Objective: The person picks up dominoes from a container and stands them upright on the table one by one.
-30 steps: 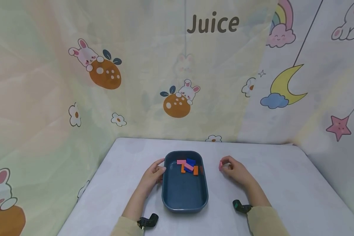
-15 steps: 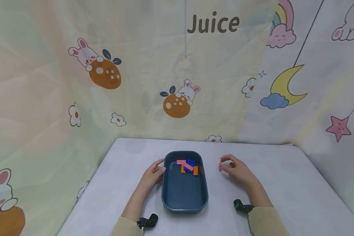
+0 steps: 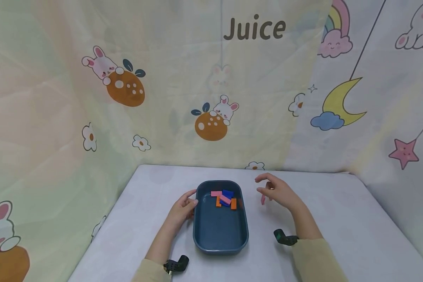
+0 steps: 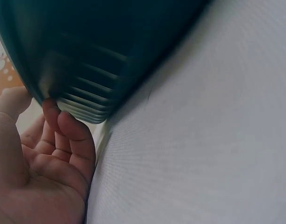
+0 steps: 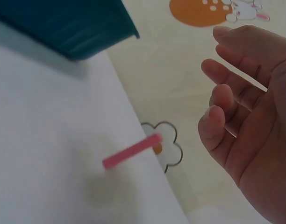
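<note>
A dark blue tray (image 3: 221, 235) stands on the white table. My left hand (image 3: 182, 207) holds its left rim; in the left wrist view the thumb and fingertips (image 4: 74, 125) meet the tray's outer wall. Inside, at the far end, lie pink, blue and orange blocks (image 3: 225, 199). To the right of the tray a slim pink block (image 5: 132, 151) stands on end on the table, partly covered by my hand in the head view. My right hand (image 3: 280, 192) hovers over it with fingers spread apart, holding nothing.
The white tabletop (image 3: 338, 219) stretches to both sides of the tray. A patterned cloth wall (image 3: 176, 86) closes off the back and sides. Each wrist carries a small black camera (image 3: 178, 264).
My right hand has let go of the pink block and lifted up and away, its fingers parting. The block stays upright on the table. The left hand and tray have not moved.
</note>
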Demonstrator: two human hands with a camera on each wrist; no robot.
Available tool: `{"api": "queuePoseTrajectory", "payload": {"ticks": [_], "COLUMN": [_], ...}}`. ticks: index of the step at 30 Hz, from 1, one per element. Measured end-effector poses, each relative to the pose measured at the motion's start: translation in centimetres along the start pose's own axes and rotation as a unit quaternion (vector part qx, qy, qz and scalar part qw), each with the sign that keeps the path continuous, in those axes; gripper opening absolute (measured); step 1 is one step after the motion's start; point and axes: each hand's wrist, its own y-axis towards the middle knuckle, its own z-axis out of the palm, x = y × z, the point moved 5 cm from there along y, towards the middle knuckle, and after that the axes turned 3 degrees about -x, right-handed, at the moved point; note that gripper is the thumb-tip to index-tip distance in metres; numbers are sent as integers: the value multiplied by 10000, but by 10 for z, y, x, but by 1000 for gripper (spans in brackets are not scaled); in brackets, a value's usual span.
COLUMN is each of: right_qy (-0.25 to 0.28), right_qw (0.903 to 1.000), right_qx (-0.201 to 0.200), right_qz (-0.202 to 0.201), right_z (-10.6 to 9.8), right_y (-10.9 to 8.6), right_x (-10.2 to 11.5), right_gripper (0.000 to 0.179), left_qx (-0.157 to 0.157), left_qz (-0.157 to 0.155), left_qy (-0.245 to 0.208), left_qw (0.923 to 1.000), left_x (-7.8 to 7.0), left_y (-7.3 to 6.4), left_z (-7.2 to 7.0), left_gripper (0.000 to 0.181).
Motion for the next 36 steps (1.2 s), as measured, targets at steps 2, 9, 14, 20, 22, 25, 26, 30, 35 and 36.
{"api": "queuePoseTrajectory", "payload": {"ticks": [2,9,14,20,22,25,26,30,35,36], "right_qy": [0,80,-221,-210,-178,-121,-142,-441,-965,-1008], "right_qw": [9999,9987,9972,9932,9914,9878,9867,9841,9791,9785], "right_qx": [107,505,702,1030,1158,1393,1457,1640,1768,1783], "right_qz": [-55,77,-107,-506,-584,-690,-701,-524,-282,-255], "right_z": [3,20,37,58,66,77,81,96,113,115], "right_y": [5,21,34,48,52,58,59,65,70,71], "right_x": [9,38,54,67,71,77,78,78,74,74], "right_gripper": [29,27,29,28,28,30,31,35,34,33], "left_qx": [-7,-10,42,99,106,89,76,86,97,100], "left_qz": [16,-20,-7,-1,15,9,-18,6,-34,-39], "left_qy": [-25,-7,-69,-100,-77,-54,-65,-93,-98,-98], "left_qw": [10000,10000,10000,9999,9999,9999,9999,9999,9999,9999], "left_x": [0,0,0,1,1,1,1,1,1,1], "left_y": [0,1,1,1,1,1,1,1,1,1], "left_z": [0,0,0,0,0,-1,-1,-1,-1,-1], "left_gripper": [47,45,44,46,47,46,45,47,47,47]}}
